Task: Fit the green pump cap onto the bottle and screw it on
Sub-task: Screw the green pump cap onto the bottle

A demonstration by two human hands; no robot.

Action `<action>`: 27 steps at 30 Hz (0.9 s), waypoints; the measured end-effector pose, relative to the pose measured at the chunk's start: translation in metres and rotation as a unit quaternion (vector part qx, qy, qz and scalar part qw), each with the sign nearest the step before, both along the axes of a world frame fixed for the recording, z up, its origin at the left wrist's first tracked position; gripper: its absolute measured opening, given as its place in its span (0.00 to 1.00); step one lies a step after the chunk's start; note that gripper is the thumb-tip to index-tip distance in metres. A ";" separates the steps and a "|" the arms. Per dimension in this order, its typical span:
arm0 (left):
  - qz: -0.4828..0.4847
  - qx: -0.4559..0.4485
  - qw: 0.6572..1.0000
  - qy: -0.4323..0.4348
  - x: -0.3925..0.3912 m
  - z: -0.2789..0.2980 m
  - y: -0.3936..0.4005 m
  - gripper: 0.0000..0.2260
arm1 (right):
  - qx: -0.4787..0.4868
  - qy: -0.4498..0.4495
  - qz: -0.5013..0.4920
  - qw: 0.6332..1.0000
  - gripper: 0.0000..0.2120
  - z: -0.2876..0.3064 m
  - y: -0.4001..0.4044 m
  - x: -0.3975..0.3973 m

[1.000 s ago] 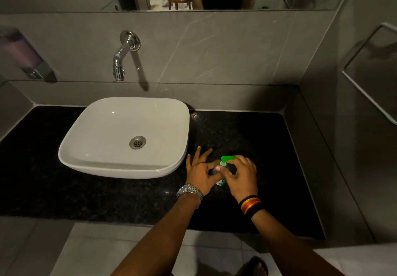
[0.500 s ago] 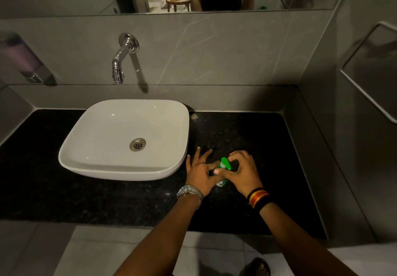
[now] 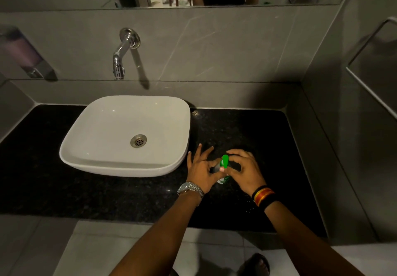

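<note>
A small bottle (image 3: 222, 180) stands on the black counter (image 3: 107, 194) just right of the basin, mostly hidden by my hands. The green pump cap (image 3: 225, 161) sits on top of it, its nozzle pointing towards me. My left hand (image 3: 202, 171), with a metal watch at the wrist, holds the bottle from the left with thumb and forefinger while its other fingers are spread. My right hand (image 3: 245, 171), with a striped wristband, curls around the cap from the right.
A white basin (image 3: 126, 133) stands on the counter to the left, with a chrome tap (image 3: 121, 54) on the wall above it. A soap dispenser (image 3: 25, 54) hangs at far left, a towel rail (image 3: 369, 69) on the right wall. Counter's front edge lies below my wrists.
The green cap's nozzle has turned from pointing sideways to pointing towards me. My right hand has rotated around it. My left hand has stayed in place.
</note>
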State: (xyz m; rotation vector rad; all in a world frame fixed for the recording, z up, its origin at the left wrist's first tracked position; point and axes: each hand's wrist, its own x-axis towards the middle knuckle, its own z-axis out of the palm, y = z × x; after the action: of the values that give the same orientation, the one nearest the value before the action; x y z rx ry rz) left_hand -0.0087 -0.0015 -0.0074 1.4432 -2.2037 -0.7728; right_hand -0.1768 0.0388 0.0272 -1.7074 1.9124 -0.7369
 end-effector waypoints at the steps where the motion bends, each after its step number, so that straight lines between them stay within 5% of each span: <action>1: 0.001 0.000 1.000 0.002 0.000 0.000 0.000 0.22 | -0.001 0.012 -0.003 1.000 0.19 0.000 0.000 0.001; 6: 0.008 -0.009 1.000 0.005 0.000 -0.003 0.001 0.19 | -0.060 0.115 -0.056 0.990 0.17 -0.009 0.009 0.014; 10: 0.000 -0.013 1.000 -0.006 0.001 -0.005 -0.002 0.20 | -0.047 0.116 -0.074 0.989 0.16 -0.007 0.008 0.019; 15: -0.023 0.023 0.999 -0.012 0.002 0.012 -0.008 0.24 | 0.006 -0.010 0.035 0.999 0.28 0.028 0.004 -0.006; 17: -0.034 0.039 0.999 -0.016 0.002 0.016 -0.011 0.23 | -0.022 0.033 0.102 0.994 0.28 0.047 0.002 -0.013; 22: -0.042 0.052 0.998 -0.009 0.004 0.019 -0.013 0.20 | -0.063 0.167 0.207 0.962 0.09 0.074 -0.011 -0.010; 27: -0.047 0.046 0.998 -0.017 0.004 0.017 -0.014 0.23 | -0.019 0.232 0.261 0.937 0.19 0.085 -0.017 -0.006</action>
State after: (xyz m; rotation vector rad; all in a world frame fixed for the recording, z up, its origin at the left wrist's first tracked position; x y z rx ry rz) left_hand -0.0049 -0.0152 0.0094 1.4136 -2.3020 -0.8988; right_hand -0.1831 0.0221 0.1120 -2.4345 1.5794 -0.1727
